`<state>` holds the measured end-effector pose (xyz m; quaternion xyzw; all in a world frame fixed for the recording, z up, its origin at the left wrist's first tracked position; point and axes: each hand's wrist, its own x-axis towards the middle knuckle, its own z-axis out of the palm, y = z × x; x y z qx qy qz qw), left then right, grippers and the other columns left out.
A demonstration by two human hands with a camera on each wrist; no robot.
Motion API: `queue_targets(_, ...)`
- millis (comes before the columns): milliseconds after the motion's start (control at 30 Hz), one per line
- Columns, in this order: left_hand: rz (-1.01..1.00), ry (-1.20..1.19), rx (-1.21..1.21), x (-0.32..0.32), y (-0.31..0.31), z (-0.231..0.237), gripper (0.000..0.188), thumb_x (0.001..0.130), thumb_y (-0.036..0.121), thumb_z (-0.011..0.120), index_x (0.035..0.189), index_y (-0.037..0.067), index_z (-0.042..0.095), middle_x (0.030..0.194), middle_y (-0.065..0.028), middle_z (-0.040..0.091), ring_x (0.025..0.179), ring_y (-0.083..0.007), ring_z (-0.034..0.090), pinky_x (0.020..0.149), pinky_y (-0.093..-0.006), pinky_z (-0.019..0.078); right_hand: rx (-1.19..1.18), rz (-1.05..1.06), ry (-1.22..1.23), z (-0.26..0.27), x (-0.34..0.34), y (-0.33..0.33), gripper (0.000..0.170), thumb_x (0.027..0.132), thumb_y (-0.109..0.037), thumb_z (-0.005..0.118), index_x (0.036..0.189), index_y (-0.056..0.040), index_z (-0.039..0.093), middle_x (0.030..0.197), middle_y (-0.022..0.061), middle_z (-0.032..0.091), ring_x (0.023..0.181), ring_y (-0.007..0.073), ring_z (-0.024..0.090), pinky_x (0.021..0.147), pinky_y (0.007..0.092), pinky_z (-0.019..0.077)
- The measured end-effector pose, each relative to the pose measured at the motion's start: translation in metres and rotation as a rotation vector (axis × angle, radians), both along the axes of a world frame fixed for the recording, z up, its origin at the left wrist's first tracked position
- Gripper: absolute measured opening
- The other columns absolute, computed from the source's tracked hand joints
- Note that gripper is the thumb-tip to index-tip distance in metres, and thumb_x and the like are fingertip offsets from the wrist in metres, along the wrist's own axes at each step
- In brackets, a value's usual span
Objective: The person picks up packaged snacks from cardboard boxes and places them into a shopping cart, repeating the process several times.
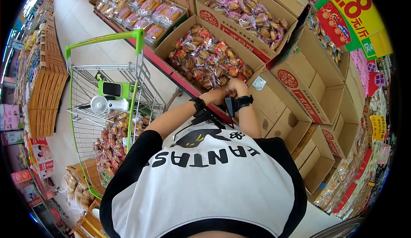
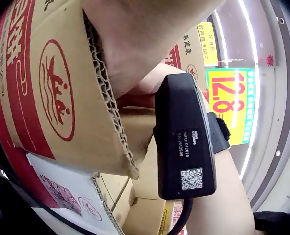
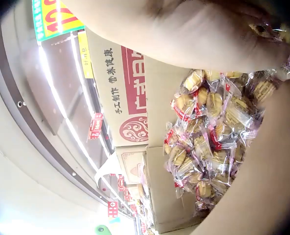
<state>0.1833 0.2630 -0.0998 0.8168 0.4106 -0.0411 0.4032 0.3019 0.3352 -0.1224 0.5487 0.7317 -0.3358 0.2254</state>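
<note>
Both hands are together at the near right corner of a cardboard box (image 1: 171,52) full of wrapped pastries (image 1: 201,58). The left hand (image 1: 217,96) reaches over the near edge, its fingers hidden; in the left wrist view that hand (image 2: 130,44) is above the box's cut edge (image 2: 105,93). Beside it the right hand (image 1: 236,86) is bent down over the pastries, fingertips out of sight. The right wrist view has the right hand (image 3: 184,34) close to red and clear wrapped pastries (image 3: 203,127); what either hand holds is hidden.
A green-framed cart (image 1: 75,109) with packaged goods, a phone (image 1: 112,89) and a small fan (image 1: 99,104) stands at the left. More pastry boxes (image 1: 205,0) are at the back, and cardboard boxes with bare insides (image 1: 274,105) stand at the right.
</note>
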Motion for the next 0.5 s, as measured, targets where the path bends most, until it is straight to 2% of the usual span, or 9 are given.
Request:
queue_targets(67,0.01,0.035,0.012,0.001,-0.001,-0.016,0.061,0.059,0.027,0.069,0.113,0.014,0.045,0.095,-0.0189,0.055,0.086,-0.0329,0.054,0.071,-0.0398,0.0436,-0.019,-0.007,-0.005,0.014,0.001,-0.003,0.023,0.053,-0.006,0.062,0.073,0.0049,0.059,0.08,0.0212,0.058,0.068,0.0302,0.059,0.056,0.0382,0.0461)
queue_targets(233,0.035,0.147,-0.016,0.003,-0.003,-0.009,0.059,0.06,0.032,0.067,0.114,0.02,0.045,0.097,-0.0196,0.054,0.088,-0.0331,0.053,0.072,-0.0408,0.0435,-0.123,-0.01,-0.102,0.011,-0.001,0.0,0.026,0.05,-0.005,0.067,0.073,0.0044,0.061,0.078,0.0199,0.059,0.069,0.0293,0.059,0.056,0.0384,0.0469)
queue_targets(333,0.034,0.128,0.0,0.003,-0.006,-0.012,0.057,0.064,0.033,0.064,0.114,0.016,0.044,0.096,-0.0204,0.054,0.088,-0.0332,0.053,0.072,-0.0399,0.0437,-0.067,0.026,-0.121,0.01,0.001,0.001,0.021,0.052,-0.005,0.066,0.07,0.0046,0.061,0.076,0.0203,0.059,0.067,0.0287,0.06,0.053,0.0383,0.0468)
queue_targets(400,0.09,0.117,0.08,0.003,-0.007,-0.024,0.048,0.066,0.029,0.062,0.108,0.009,0.049,0.088,-0.02,0.057,0.082,-0.0338,0.055,0.069,-0.0397,0.0445,-0.032,0.068,-0.114,0.01,0.004,0.001,0.018,0.054,-0.002,0.065,0.069,0.0058,0.06,0.075,0.0207,0.059,0.066,0.0287,0.06,0.051,0.0375,0.0466)
queue_targets(433,0.091,0.116,0.081,0.003,-0.005,-0.036,0.048,0.066,0.029,0.062,0.108,0.009,0.049,0.088,-0.02,0.057,0.082,-0.0338,0.055,0.069,-0.0397,0.0445,-0.03,0.069,-0.115,0.016,0.003,0.0,0.018,0.054,-0.002,0.065,0.069,0.0058,0.06,0.075,0.0207,0.059,0.066,0.0287,0.06,0.051,0.0375,0.0466)
queue_targets(500,0.0,0.151,0.1,0.003,-0.002,-0.045,0.038,0.066,0.026,0.061,0.096,0.004,0.056,0.079,-0.0192,0.059,0.075,-0.034,0.057,0.065,-0.0401,0.0449,-0.071,-0.094,-0.124,0.025,0.002,0.0,0.022,0.058,-0.003,0.061,0.079,0.004,0.06,0.088,0.0216,0.056,0.08,0.0316,0.058,0.061,0.0379,0.0475)
